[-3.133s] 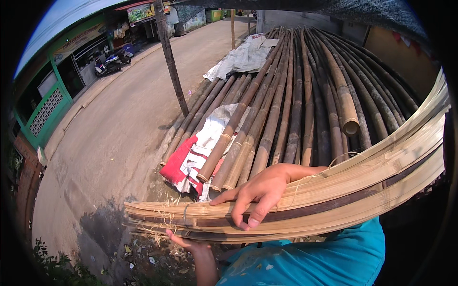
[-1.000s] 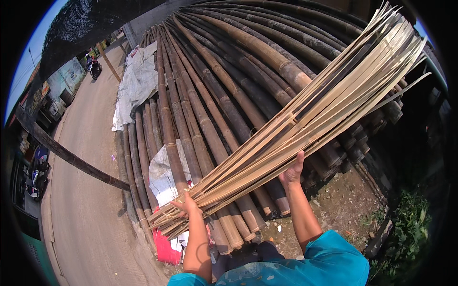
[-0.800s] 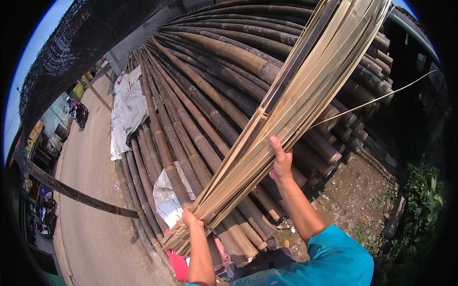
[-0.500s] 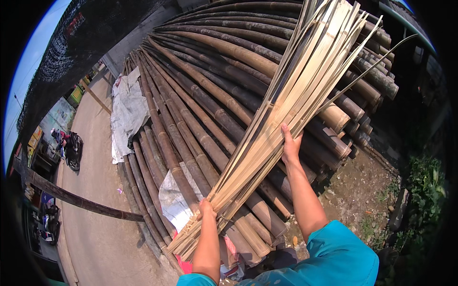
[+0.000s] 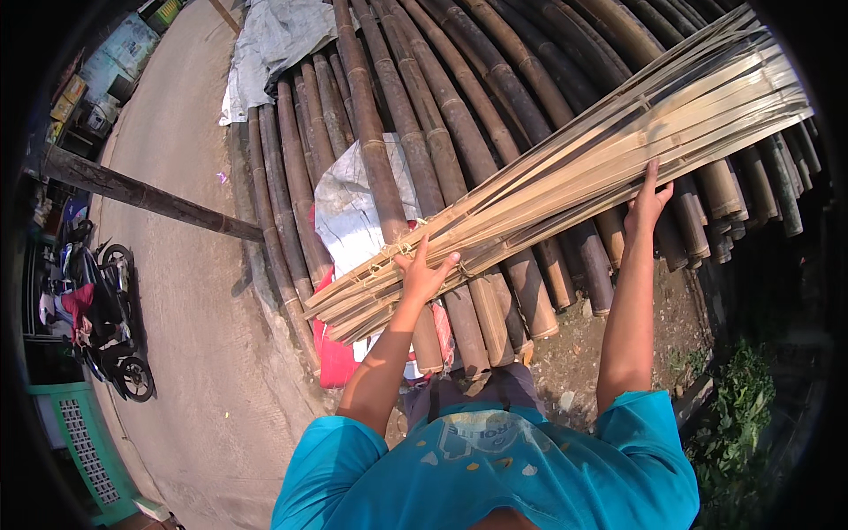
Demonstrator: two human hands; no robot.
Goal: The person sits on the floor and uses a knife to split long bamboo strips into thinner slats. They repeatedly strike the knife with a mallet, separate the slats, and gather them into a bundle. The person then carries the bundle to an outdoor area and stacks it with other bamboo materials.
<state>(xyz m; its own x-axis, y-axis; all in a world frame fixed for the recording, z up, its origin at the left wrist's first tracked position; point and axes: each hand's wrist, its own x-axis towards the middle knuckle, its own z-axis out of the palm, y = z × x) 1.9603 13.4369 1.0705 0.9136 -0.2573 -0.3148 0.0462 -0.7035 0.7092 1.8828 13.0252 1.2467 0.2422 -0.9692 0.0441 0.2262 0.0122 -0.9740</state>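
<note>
A long bundle of split bamboo strips (image 5: 583, 168) lies slanted across the bamboo poles, fanned wide at its far right end. Thin ties (image 5: 389, 256) go around its narrower near-left part. My left hand (image 5: 424, 278) rests on the lower edge of that narrow part, fingers spread and thumb out. Farther right, my right hand (image 5: 647, 210) touches the lower edge of the wide part, one finger stretched up onto the strips. Some fingers of this hand are hard to make out. Neither hand is wrapped around the bundle.
Stacked bamboo poles (image 5: 380, 177) fill the middle, with grey sheeting (image 5: 283, 40) and a white and red sack (image 5: 336, 353) among them. A lone pole (image 5: 159, 199) juts over the road (image 5: 203, 291) at left. Motorcycles (image 5: 97, 309) stand beyond; plants (image 5: 738, 415) grow at right.
The bundle has swung down to the right, from steeply raised to a flatter slant over the poles. My left hand has loosened from its grip and spread its fingers. The view has tilted down.
</note>
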